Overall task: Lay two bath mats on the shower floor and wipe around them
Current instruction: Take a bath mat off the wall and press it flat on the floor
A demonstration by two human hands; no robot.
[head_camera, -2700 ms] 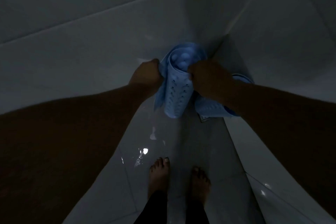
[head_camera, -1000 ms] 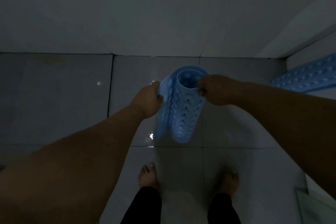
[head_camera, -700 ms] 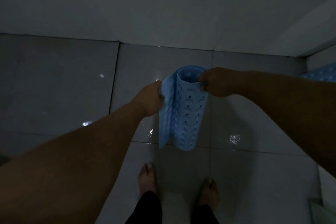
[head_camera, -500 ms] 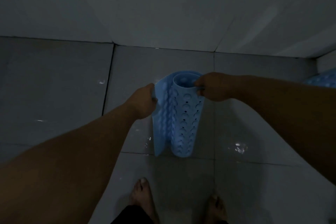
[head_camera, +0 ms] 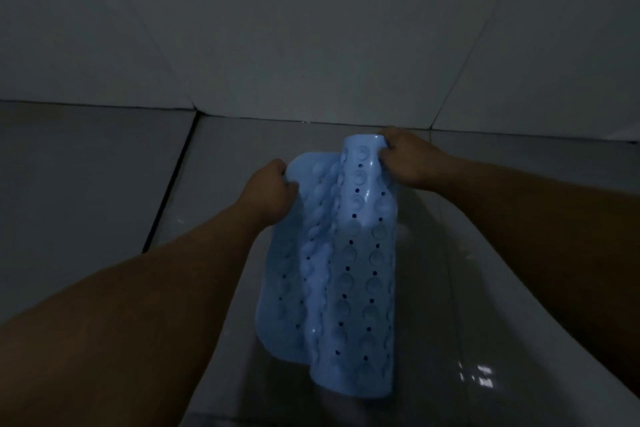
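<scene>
A light blue rubber bath mat (head_camera: 349, 274), dotted with round suction cups and small holes, hangs curled lengthwise in front of me over the dim grey shower floor (head_camera: 104, 184). My left hand (head_camera: 272, 191) grips its left top corner. My right hand (head_camera: 405, 158) pinches the top of the curled right part, a little higher and farther away. The mat's lower end reaches down near the floor; whether it touches is unclear. No second mat is in view.
A tiled wall (head_camera: 311, 28) rises just beyond the mat and meets the floor along a dark joint. Dark grout lines cross the floor at the left. A wet glint (head_camera: 481, 376) shines on the tiles at the lower right.
I have leaned lower and closer, so the mat looks larger and my feet are out of view. The roll has loosened and opened wider. The other blue mat at the right edge has left the view.
</scene>
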